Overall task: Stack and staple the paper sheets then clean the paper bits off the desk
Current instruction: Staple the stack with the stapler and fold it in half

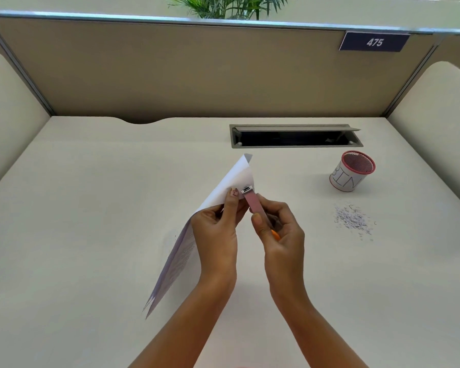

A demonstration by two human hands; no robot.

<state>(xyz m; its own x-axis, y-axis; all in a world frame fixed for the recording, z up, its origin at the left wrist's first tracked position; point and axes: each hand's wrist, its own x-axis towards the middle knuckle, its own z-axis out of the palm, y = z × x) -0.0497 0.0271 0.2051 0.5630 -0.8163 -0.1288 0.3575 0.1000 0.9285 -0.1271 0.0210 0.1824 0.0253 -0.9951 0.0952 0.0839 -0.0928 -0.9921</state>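
A stack of white paper sheets (231, 181) is lifted off the desk and tilted, printed side facing down-left. My left hand (218, 235) grips the stack near its upper corner, thumb on top. My right hand (276, 235) holds a small pink stapler (252, 201), whose metal head touches the sheets' corner beside my left thumb. A pile of small paper bits (353, 220) lies on the desk to the right. A red mesh cup labelled BIN (352, 172) stands behind the bits.
The cream desk (91, 208) is walled by beige cubicle panels. An open grey cable tray (295, 136) is set into the desk at the back right. A sign reading 475 (374, 42) hangs on the back panel.
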